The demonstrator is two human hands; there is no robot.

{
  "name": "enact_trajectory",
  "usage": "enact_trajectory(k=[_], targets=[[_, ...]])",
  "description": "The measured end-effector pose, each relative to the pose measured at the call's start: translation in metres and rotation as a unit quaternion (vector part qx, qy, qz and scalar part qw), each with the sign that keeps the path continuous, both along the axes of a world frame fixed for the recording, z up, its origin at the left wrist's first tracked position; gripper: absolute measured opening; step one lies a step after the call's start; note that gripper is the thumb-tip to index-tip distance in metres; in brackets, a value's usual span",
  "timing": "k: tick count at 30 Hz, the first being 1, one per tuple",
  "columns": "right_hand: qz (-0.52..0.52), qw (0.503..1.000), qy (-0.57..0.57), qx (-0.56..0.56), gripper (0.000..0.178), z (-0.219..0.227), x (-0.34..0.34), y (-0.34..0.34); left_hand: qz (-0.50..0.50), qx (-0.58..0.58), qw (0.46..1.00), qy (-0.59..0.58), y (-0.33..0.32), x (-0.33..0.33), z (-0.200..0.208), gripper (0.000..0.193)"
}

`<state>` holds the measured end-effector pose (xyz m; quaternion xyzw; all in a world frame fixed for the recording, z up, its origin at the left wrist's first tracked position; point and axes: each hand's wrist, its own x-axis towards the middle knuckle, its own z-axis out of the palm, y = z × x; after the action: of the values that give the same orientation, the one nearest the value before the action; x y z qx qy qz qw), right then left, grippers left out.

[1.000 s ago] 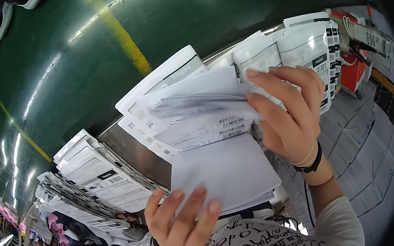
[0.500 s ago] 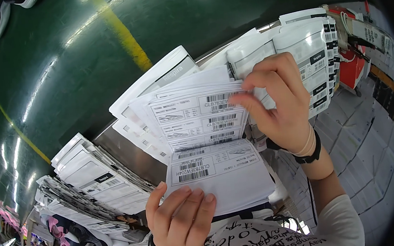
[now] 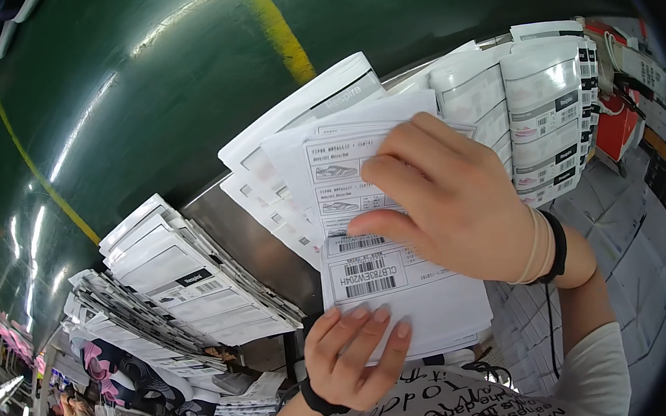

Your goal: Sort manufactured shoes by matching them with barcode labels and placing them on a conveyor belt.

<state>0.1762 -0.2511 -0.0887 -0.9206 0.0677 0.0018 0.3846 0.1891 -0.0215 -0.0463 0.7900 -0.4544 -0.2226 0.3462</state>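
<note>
A stack of printed white label sheets (image 3: 441, 310) lies in front of me, bent along a crease across its middle. Barcodes and small line drawings of shoes are printed on it. My left hand (image 3: 357, 364) rests on the stack's near edge, fingers stretched over the paper; its thumb is hidden. Over the upper part spreads my right hand (image 3: 445, 196), touching the sheets. Its thumb and forefinger stand apart with no object between them, while the other fingers are partly hidden. Behind the stack lean white packets (image 3: 337, 90) with a dark printed band.
Bundles of white plastic bags (image 3: 186, 276) stand at the left on a metal surface (image 3: 270, 267). More bags (image 3: 544, 96) are stacked at the far right, near a red box (image 3: 615, 129). Beyond the table is a green floor (image 3: 176, 103) with yellow lines. Pink-and-dark shoe pieces (image 3: 110, 369) lie lower left.
My right hand has come down and inward from the sheets' right edge to lie across them. The upper sheets look flatter. My left hand stays on the near edge as the view shifts.
</note>
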Motion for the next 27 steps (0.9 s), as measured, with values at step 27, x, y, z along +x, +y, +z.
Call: enact_trajectory(k=[27], targets=[[0.027,0.992,-0.035,-0.116,0.063,-0.043,-0.015,0.036,0.111,0.118,0.977,0.140,-0.035,0.079,-0.048,0.034]])
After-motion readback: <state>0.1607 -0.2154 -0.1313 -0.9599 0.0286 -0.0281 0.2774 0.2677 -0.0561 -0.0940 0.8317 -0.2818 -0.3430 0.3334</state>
